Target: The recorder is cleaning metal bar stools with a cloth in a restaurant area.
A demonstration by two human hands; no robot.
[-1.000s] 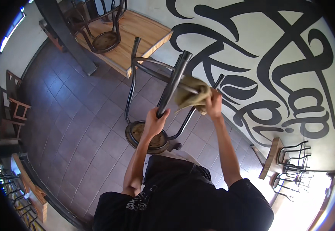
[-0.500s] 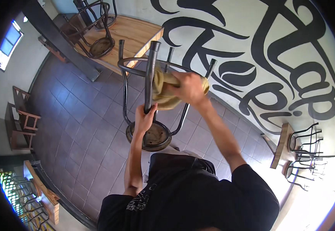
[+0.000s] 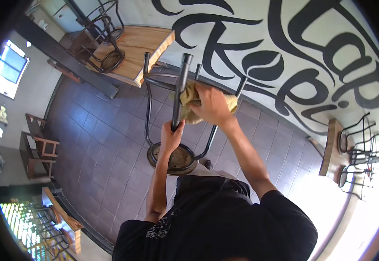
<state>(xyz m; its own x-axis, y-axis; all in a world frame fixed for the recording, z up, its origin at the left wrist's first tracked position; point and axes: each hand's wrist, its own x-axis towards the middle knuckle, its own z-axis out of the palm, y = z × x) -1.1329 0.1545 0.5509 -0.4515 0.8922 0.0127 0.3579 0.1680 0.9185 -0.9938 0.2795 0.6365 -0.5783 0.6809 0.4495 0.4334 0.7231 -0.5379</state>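
A dark metal stool (image 3: 149,111) is upside down in front of me, its legs pointing up and away and its round seat (image 3: 180,159) low near my body. My left hand (image 3: 170,138) is wrapped round the nearest leg, below its capped end. In my right hand (image 3: 214,105) is a yellowish cloth (image 3: 191,94), bunched beneath the fingers and pressed against that same leg, higher up than my left hand. Part of the cloth hangs out to the right, close to the ring that joins the legs.
A wooden table (image 3: 134,43) with upturned stools (image 3: 112,60) stands at the far left, next to a dark post (image 3: 67,58). Wooden chairs (image 3: 41,148) line the left wall. More tables with stools are at lower left and at right (image 3: 331,148). Black lettering covers the far wall (image 3: 241,93).
My view has shifted, so the room and stool appear displaced. My right hand and the cloth have come closer to the near leg. The left hand keeps its grip.
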